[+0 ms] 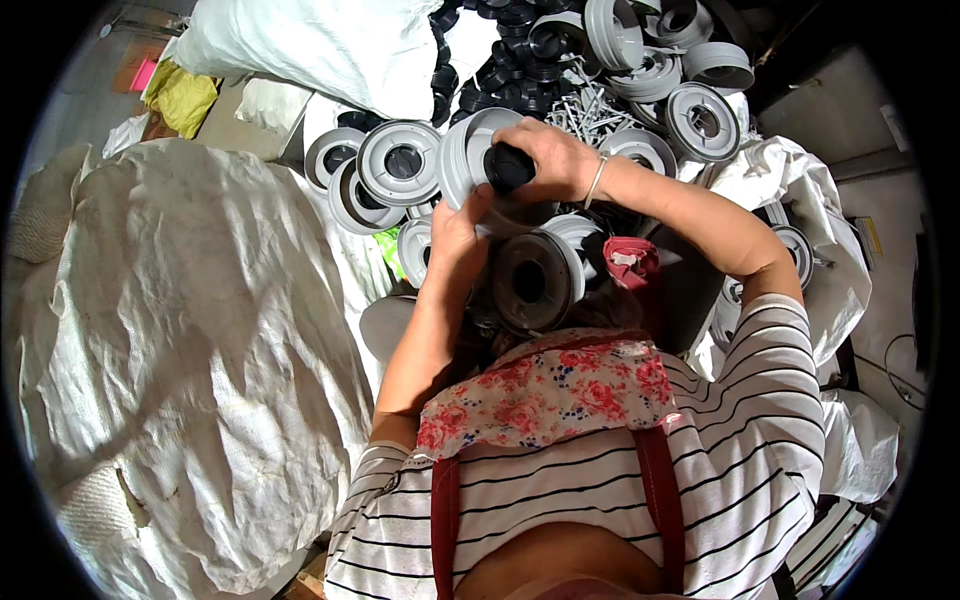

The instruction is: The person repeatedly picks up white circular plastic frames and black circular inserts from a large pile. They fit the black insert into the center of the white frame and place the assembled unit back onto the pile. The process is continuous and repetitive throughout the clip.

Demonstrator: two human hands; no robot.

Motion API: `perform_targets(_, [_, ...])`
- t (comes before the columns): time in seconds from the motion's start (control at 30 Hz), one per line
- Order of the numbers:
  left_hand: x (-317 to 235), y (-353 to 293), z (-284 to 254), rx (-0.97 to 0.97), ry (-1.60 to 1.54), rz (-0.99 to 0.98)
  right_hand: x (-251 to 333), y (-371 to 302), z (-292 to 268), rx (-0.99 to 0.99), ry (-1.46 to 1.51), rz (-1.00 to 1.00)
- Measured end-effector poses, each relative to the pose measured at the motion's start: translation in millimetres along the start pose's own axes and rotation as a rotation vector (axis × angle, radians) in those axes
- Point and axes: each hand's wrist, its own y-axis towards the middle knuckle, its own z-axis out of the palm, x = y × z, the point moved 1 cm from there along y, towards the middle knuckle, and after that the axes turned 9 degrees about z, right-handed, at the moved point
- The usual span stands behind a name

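Note:
In front of my chest my left hand (458,238) grips the near rim of a grey round plastic housing (458,165), which is tilted on its side. My right hand (555,158) has its fingers wrapped round a black round plastic piece (508,168) at the housing's open side. How far the black piece sits inside cannot be made out. Just below my hands, another grey round housing (540,250) with a dark centre hole rests by my lap. Left of my hands lie several similar grey housings (398,160), some with black centres.
Beyond my hands are a heap of black round pieces (515,80), many thin pale plastic rods (592,112) and more grey housings (702,120). A large white woven sack (190,370) fills the left side; another white sack (320,50) lies at the far left. A red cloth item (632,262) is beside my lap.

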Motion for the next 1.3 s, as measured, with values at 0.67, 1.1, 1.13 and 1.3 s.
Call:
perform_targets(0.67, [-20.7,-34.0,-4.7,0.144,-0.321,-0.192,35.6,-55.8,-10.4,0.008,-0.151,-0.497])
perform_targets(1.1, [-24.9,-24.3,-30.5,0.178,-0.259,-0.401,46.9,-64.6,-1.6,0.035,-0.551,-0.766])
perform_targets(1.13, [-30.4,-25.2,-23.5,0.137,-0.249,-0.4,50.6,-62.7,-3.3,0.078,-0.513,-0.634])
perform_targets(1.3, [-27.8,-30.2,-0.6,0.002,-0.253,-0.227,39.8,-52.0,-1.3,0.023,-0.273,-0.342])
